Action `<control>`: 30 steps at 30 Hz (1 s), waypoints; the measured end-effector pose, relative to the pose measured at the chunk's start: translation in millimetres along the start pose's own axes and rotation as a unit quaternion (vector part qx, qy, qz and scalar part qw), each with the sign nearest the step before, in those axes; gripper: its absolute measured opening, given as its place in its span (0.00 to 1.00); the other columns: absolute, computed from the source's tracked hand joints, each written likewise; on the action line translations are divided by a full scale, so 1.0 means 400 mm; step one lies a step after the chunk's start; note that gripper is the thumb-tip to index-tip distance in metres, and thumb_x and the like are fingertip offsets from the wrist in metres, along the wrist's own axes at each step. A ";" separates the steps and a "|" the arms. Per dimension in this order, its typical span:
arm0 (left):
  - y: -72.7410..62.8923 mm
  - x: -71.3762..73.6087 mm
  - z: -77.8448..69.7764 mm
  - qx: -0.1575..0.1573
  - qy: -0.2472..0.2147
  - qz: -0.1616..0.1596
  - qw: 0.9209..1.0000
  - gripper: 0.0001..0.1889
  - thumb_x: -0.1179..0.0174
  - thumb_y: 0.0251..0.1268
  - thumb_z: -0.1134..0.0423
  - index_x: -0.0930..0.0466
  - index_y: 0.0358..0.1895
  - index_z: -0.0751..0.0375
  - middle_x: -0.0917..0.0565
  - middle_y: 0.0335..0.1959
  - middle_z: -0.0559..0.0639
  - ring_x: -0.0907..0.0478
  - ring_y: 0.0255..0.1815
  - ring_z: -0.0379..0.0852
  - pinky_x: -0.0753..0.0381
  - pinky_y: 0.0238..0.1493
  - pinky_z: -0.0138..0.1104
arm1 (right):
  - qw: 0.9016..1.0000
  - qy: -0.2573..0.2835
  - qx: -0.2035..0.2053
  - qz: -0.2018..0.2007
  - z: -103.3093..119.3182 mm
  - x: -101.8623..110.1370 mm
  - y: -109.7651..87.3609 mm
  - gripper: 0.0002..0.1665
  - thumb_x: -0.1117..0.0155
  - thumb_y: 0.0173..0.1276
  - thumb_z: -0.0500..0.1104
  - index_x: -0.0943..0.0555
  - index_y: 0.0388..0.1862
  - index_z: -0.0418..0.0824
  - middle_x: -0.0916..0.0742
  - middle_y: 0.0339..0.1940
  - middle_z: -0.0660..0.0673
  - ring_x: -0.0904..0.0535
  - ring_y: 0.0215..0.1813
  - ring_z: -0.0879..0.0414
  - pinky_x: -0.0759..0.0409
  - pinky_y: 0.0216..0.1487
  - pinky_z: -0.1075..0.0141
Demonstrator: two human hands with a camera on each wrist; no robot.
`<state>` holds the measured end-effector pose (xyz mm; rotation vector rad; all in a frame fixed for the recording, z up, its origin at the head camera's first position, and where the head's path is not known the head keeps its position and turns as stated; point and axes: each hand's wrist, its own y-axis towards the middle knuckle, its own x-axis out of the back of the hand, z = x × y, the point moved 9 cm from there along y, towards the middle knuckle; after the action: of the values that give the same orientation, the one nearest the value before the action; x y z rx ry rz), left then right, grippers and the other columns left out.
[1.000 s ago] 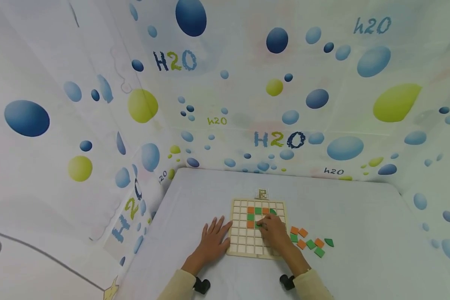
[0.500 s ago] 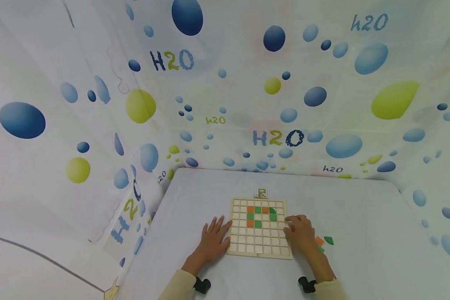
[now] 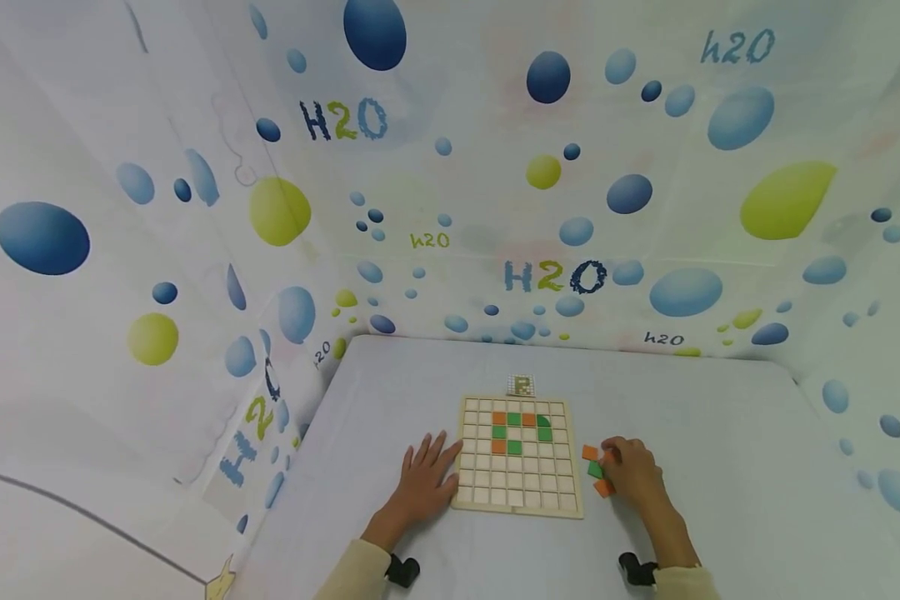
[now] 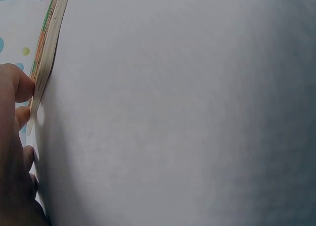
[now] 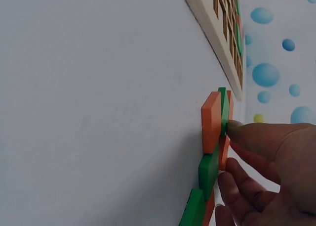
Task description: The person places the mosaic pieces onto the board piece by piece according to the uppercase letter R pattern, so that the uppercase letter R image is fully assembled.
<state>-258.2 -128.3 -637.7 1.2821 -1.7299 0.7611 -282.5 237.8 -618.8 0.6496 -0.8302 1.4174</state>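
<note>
A pale wooden grid board point(image 3: 480, 475) holds several orange and green tiles, including a green one with a rounded corner point(image 3: 543, 421). My left hand point(image 3: 424, 482) lies with fingers spread, its thumb and fingertips against the board's left edge. Right of the board, my right hand point(image 3: 636, 475) pinches an orange tile point(image 3: 608, 457) among the loose ones; thumb and fingertips come to it from two sides in the right wrist view. Close by lie an orange tile point(image 3: 589, 452), a green tile point(image 3: 596, 469) and another orange tile point(image 3: 603, 487). My right hand hides other loose pieces.
Behind the board is a small card point(image 3: 521, 385) with a printed grid pattern. A white cloth point(image 3: 720, 467) covers the table. Walls of bubble-printed sheeting point(image 3: 480, 183) rise at the back and sides.
My right hand has left the board, where a green tile now shows in the third row, and moved right to the loose tiles. My left hand has stayed at the board's edge.
</note>
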 end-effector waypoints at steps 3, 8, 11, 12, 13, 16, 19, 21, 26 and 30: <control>0.000 0.003 -0.005 -0.004 -0.005 -0.003 1.000 0.30 0.53 0.79 0.53 0.34 0.82 0.51 0.41 0.85 0.60 0.51 0.86 0.68 0.55 0.78 0.70 | 1.000 0.022 -0.001 0.007 -0.004 -0.006 0.005 0.17 0.35 0.74 0.37 0.18 0.58 0.31 0.19 0.51 0.30 0.21 0.52 0.37 0.22 0.52 0.42; -0.002 0.009 -0.016 -0.014 -0.019 -0.007 1.000 0.29 0.51 0.80 0.54 0.33 0.81 0.52 0.40 0.84 0.63 0.50 0.85 0.71 0.55 0.77 0.72 | 0.999 0.030 0.002 0.014 -0.011 0.003 0.008 0.17 0.36 0.74 0.35 0.19 0.58 0.29 0.19 0.51 0.30 0.21 0.52 0.39 0.21 0.56 0.43; -0.002 0.010 -0.015 -0.010 -0.016 -0.002 1.000 0.30 0.52 0.80 0.53 0.34 0.81 0.52 0.41 0.85 0.62 0.50 0.86 0.70 0.55 0.78 0.71 | 0.999 0.028 0.013 0.018 -0.014 0.017 0.006 0.17 0.37 0.74 0.34 0.19 0.59 0.28 0.19 0.54 0.27 0.21 0.57 0.34 0.22 0.60 0.39; -0.002 0.010 -0.014 -0.007 -0.013 0.001 1.000 0.30 0.52 0.80 0.54 0.34 0.82 0.51 0.41 0.85 0.61 0.51 0.86 0.69 0.55 0.78 0.70 | 0.999 0.026 0.015 0.019 -0.018 0.020 0.006 0.18 0.37 0.73 0.33 0.19 0.59 0.27 0.19 0.56 0.26 0.21 0.59 0.33 0.23 0.62 0.38; -0.002 0.010 -0.012 -0.004 -0.011 0.003 1.000 0.30 0.52 0.80 0.53 0.35 0.82 0.51 0.41 0.85 0.60 0.51 0.86 0.68 0.55 0.79 0.70 | 0.999 0.026 0.014 0.022 -0.021 0.021 0.006 0.18 0.37 0.73 0.33 0.19 0.59 0.27 0.19 0.56 0.26 0.22 0.60 0.32 0.24 0.63 0.37; -0.003 0.008 -0.009 0.003 0.000 0.009 1.000 0.30 0.52 0.79 0.53 0.35 0.82 0.51 0.42 0.86 0.59 0.51 0.86 0.67 0.55 0.79 0.69 | 0.999 0.029 0.006 0.029 -0.032 0.020 0.004 0.20 0.35 0.72 0.33 0.20 0.60 0.26 0.20 0.60 0.25 0.24 0.64 0.30 0.26 0.66 0.35; -0.005 0.009 -0.010 0.004 0.000 0.010 1.000 0.30 0.52 0.79 0.53 0.34 0.82 0.51 0.41 0.85 0.59 0.51 0.86 0.67 0.54 0.79 0.69 | 1.000 0.017 0.001 0.022 -0.041 0.019 0.006 0.20 0.33 0.72 0.35 0.19 0.60 0.28 0.20 0.60 0.25 0.24 0.64 0.29 0.26 0.63 0.33; -0.005 0.009 -0.012 0.004 -0.003 0.010 1.000 0.30 0.52 0.79 0.53 0.34 0.82 0.51 0.41 0.85 0.60 0.51 0.86 0.67 0.54 0.79 0.69 | 1.000 0.007 -0.001 0.013 -0.044 0.019 0.010 0.19 0.32 0.72 0.37 0.19 0.59 0.29 0.20 0.59 0.26 0.24 0.63 0.29 0.26 0.59 0.32; -0.003 0.011 -0.012 0.006 -0.003 0.010 1.000 0.30 0.52 0.79 0.53 0.35 0.82 0.50 0.41 0.85 0.59 0.51 0.86 0.67 0.55 0.79 0.69 | 1.000 0.000 0.014 -0.008 -0.038 0.023 0.025 0.19 0.33 0.73 0.38 0.20 0.59 0.29 0.20 0.57 0.25 0.23 0.61 0.30 0.24 0.56 0.34; -0.004 0.010 -0.008 0.007 0.003 0.010 1.000 0.30 0.53 0.79 0.53 0.35 0.82 0.50 0.42 0.86 0.59 0.51 0.87 0.67 0.55 0.79 0.69 | 0.999 0.008 0.032 -0.019 -0.031 0.025 0.043 0.19 0.34 0.73 0.37 0.21 0.58 0.27 0.19 0.54 0.26 0.22 0.57 0.31 0.22 0.56 0.37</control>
<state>-256.2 -127.8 -632.5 1.2715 -1.7386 0.7883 -298.8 254.7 -619.4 0.6985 -0.7597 1.4168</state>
